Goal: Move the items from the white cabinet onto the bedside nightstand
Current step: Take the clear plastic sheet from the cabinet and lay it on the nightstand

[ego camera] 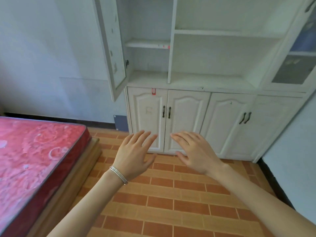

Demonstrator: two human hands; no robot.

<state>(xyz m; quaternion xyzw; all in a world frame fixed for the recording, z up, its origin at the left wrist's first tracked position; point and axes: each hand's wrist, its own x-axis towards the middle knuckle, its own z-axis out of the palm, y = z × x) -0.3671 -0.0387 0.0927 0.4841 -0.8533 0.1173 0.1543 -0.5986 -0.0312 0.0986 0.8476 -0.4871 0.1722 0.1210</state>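
Two empty hands out front here: left hand [135, 155] and right hand [196, 151], both spread flat, palms down, holding nothing. Past them, straight ahead, is the white cabinet [188, 82], lower doors [166, 117] closed, upper shelves looking bare. Can't spot any items, or the nightstand. Red mattress [30, 159] sits off to my left, nothing blocking the way.
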